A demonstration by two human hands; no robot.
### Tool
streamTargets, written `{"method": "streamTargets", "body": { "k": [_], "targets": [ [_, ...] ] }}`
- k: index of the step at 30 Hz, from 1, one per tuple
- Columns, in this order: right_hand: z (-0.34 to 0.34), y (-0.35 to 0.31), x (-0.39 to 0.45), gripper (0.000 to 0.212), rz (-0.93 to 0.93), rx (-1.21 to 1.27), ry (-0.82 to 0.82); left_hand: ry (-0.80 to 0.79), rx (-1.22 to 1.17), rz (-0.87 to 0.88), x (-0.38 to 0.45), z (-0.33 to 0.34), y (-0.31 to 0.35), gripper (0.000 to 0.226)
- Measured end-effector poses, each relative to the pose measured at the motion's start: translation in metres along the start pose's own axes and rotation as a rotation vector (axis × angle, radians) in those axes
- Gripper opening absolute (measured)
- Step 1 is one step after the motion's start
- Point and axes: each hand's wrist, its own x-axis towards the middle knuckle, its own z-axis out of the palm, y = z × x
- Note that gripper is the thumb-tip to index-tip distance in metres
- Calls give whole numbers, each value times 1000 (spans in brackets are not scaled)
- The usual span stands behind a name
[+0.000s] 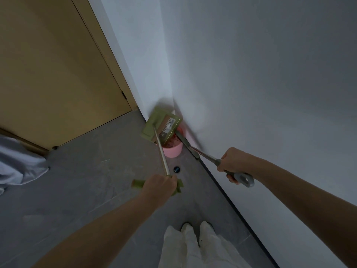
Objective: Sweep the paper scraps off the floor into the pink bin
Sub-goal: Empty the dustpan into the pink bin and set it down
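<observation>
From the head view, the left hand [159, 183] has its fingers wrapped round the green grip of a long-handled dustpan [162, 125], whose metal pole runs away to the far corner. The green pan is tipped over the mouth of the pink bin [172, 149], which stands on the grey floor [96, 171] in the corner where two white walls meet, just right of a tan door [54, 74]. Pinkish scraps [172, 143] show inside the bin below the pan's lip; whether any remain in the pan cannot be told. The right hand [231, 163] holds the grey handle of the broom [188, 146] with fingers curled round it, the broom's shaft slanting along the right wall towards the bin. A small dark round fitting [176, 169] sits in the floor just near of the bin. No loose scraps show on the visible floor.

This looks like the emptying step. To do it well, keep the pan's lip inside the bin rim and tilt it steeply, perhaps with a light tap. The broom could brush clinging scraps down, kept close so nothing spills past the edge.
</observation>
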Motion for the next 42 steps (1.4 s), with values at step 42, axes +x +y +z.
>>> {"method": "streamTargets", "body": {
  "k": [42],
  "targets": [
    [-55, -25, -87, 13, -55, -64, -47, 304, -815, -733, -31, -113, -65, 21]
  ]
}}
